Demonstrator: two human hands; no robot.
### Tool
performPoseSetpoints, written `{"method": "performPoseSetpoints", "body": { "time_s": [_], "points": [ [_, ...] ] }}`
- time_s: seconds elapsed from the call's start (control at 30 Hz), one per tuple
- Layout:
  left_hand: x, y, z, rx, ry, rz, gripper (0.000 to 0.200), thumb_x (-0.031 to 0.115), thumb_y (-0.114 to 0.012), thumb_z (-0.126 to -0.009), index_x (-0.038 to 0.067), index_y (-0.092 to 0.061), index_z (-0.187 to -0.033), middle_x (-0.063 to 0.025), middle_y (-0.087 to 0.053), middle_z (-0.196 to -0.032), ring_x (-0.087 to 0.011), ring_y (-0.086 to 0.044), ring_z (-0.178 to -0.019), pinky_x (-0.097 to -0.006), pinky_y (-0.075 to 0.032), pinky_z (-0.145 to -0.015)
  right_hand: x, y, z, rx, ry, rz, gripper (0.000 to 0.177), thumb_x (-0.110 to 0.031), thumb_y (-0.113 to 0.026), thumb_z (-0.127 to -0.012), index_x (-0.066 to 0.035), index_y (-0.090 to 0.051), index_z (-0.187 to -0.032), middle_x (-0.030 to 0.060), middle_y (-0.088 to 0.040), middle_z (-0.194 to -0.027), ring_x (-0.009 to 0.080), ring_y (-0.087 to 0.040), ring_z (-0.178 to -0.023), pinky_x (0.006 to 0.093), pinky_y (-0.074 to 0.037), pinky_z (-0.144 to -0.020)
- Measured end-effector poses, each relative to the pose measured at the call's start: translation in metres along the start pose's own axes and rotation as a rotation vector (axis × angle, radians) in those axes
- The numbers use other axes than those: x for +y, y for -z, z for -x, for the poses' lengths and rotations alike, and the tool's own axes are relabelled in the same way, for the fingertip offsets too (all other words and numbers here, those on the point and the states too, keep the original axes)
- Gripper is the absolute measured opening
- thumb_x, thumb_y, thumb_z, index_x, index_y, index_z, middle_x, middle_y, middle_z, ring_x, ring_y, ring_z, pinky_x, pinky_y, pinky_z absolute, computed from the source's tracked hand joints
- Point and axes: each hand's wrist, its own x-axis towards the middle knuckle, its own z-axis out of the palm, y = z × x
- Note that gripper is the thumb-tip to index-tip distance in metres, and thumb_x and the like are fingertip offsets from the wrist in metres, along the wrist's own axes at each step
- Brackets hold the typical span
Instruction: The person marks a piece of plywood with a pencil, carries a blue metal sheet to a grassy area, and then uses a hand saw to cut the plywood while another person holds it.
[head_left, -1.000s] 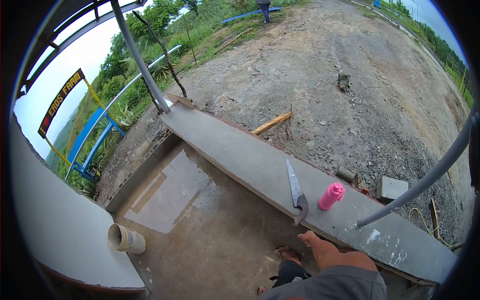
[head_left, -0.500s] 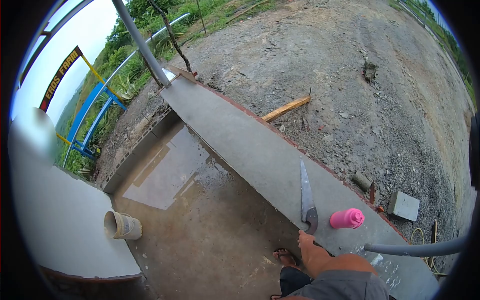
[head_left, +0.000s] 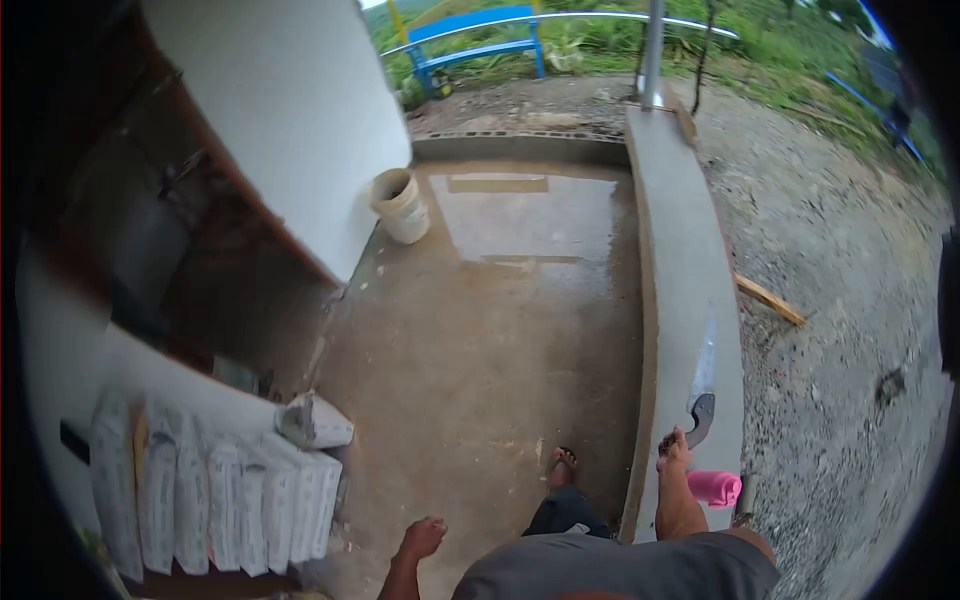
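**Standing at the concrete ledge, left hand empty**

Hanging low at the person's side, the left hand [head_left: 421, 539] is well away from the concrete ledge [head_left: 680, 250], out over the wet concrete floor [head_left: 480, 340]. Its fingers look loosely apart and hold nothing. The right hand is out of view, so I cannot tell how it is held.

The thing nearest the left hand is a row of stacked bags [head_left: 215, 490]. It lies on the far side of the floor from the ledge, against the white wall [head_left: 290, 110], with a rolled sack [head_left: 315, 421] resting on its upper corner.

One bare foot [head_left: 673, 450] is planted on top of the ledge at its near end. The other foot, in a sandal [head_left: 565, 463], stands on the floor just beside the ledge's inner face.

Two things lie on the ledge by the raised foot:
- a handsaw [head_left: 703, 385] lies lengthwise, its dark handle just beside the toes and its blade pointing away along the ledge
- a pink bottle [head_left: 715, 488] lies on its side, close to the ankle on the gravel side

Across the floor from the ledge's middle, a pale bucket [head_left: 400, 205] stands against the white wall. Outside the ledge, on the gravel [head_left: 840, 300], lies a short length of wood [head_left: 770, 300]. At the ledge's far end rises a grey pole [head_left: 652, 45] — beyond it a blue bench [head_left: 480, 35] stands in the greenery.
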Motion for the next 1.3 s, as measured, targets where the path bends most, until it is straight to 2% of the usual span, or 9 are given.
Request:
{"method": "performPoseSetpoints", "body": {
  "time_s": [0.13,0.33,0.57,0.67,0.73,1.0,1.1,1.13,1.3],
  "points": [
    [-0.069,-0.084,0.165,0.409,0.008,0.242,0.025,0.026,-0.051,-0.087,0.003,-0.060,-0.093,-0.0189,-0.062,-0.097,-0.0395,-0.059,-0.092,-0.0466,-0.048,-0.081,0.019,-0.009,0.054,-0.275,0.007,0.448,0.020,-0.007,-0.073,-0.077,-0.004,-0.056,-0.087,0.0080,-0.062,-0.067,0.0149,-0.058,-0.050,0.0255,-0.043,-0.040],
    [-0.150,-0.216,0.321,0.608,0.386,0.776,0.037,0.029,-0.057,-0.087,0.002,-0.061,-0.111,-0.0197,-0.066,-0.104,-0.0334,-0.063,-0.099,-0.0401,-0.049,-0.086,0.120,-0.052,0.226,-0.748,0.119,1.392,0.028,-0.003,-0.069,-0.073,-0.003,-0.048,-0.091,0.0087,-0.056,-0.065,0.0182,-0.055,-0.048,0.0298,-0.040,-0.038],
    [-0.175,-0.304,0.386,0.866,0.402,1.061,0.037,0.031,-0.057,-0.088,0.004,-0.062,-0.113,-0.0193,-0.067,-0.100,-0.0321,-0.065,-0.094,-0.0398,-0.051,-0.081,0.324,-0.048,0.540,-1.982,0.173,2.027,0.031,-0.007,-0.067,-0.072,0.003,-0.049,-0.095,0.0127,-0.060,-0.072,0.0193,-0.062,-0.056,0.0309,-0.048,-0.045],
    [-0.203,-0.294,0.413,0.991,0.304,1.165,0.040,0.033,-0.055,-0.091,0.002,-0.059,-0.116,-0.0191,-0.067,-0.098,-0.0298,-0.066,-0.091,-0.0390,-0.051,-0.078,0.428,-0.001,0.667,-2.705,0.269,1.848,0.037,-0.010,-0.068,-0.073,0.002,-0.049,-0.102,0.0150,-0.062,-0.075,0.0242,-0.063,-0.059,0.0354,-0.050,-0.052],
    [-0.228,-0.281,0.445,1.106,0.320,1.254,0.046,0.035,-0.053,-0.092,-0.001,-0.055,-0.121,-0.0196,-0.067,-0.099,-0.0281,-0.066,-0.091,-0.0379,-0.051,-0.077,0.486,0.053,0.752,-3.142,0.785,1.343,0.042,-0.018,-0.067,-0.073,0.002,-0.048,-0.106,0.0203,-0.063,-0.080,0.0345,-0.065,-0.068,0.0414,-0.052,-0.063],
    [-0.395,-0.244,0.584,2.059,0.401,2.182,0.071,0.056,-0.045,-0.093,-0.009,-0.050,-0.121,-0.0182,-0.066,-0.098,-0.0248,-0.064,-0.091,-0.0339,-0.049,-0.083,0.474,0.266,1.050,-3.774,0.302,0.362,0.069,-0.023,-0.073,-0.074,0.000,-0.038,-0.128,0.0230,-0.055,-0.111,0.0395,-0.055,-0.103,0.0453,-0.045,-0.089],
    [-0.432,-0.276,0.631,2.408,0.624,1.665,0.055,0.044,-0.053,-0.092,-0.007,-0.054,-0.113,-0.0147,-0.065,-0.094,-0.0255,-0.065,-0.085,-0.0315,-0.052,-0.075,0.471,0.315,1.112,-4.141,0.113,-0.408,0.088,-0.026,-0.075,-0.069,-0.003,-0.029,-0.141,0.0218,-0.042,-0.130,0.0393,-0.040,-0.121,0.0446,-0.035,-0.103],
    [-0.449,-0.289,0.646,2.562,0.449,2.163,0.045,0.036,-0.058,-0.091,-0.005,-0.056,-0.109,-0.0133,-0.064,-0.090,-0.0248,-0.065,-0.081,-0.0311,-0.052,-0.071,0.474,0.330,1.126,-4.241,0.100,-0.424,0.090,-0.030,-0.075,-0.068,-0.003,-0.031,-0.142,0.0188,-0.037,-0.137,0.0373,-0.036,-0.126,0.0437,-0.032,-0.107],
    [-0.472,-0.395,0.686,2.413,1.295,2.044,0.011,0.006,-0.059,-0.079,0.001,-0.053,-0.086,-0.0050,-0.054,-0.067,-0.0159,-0.058,-0.063,-0.0306,-0.047,-0.055,0.594,0.405,1.163,-4.326,0.036,-0.537,0.062,-0.034,-0.072,-0.071,-0.006,-0.057,-0.124,0.0151,-0.043,-0.132,0.0346,-0.037,-0.126,0.0439,-0.032,-0.106]
  ]
}}
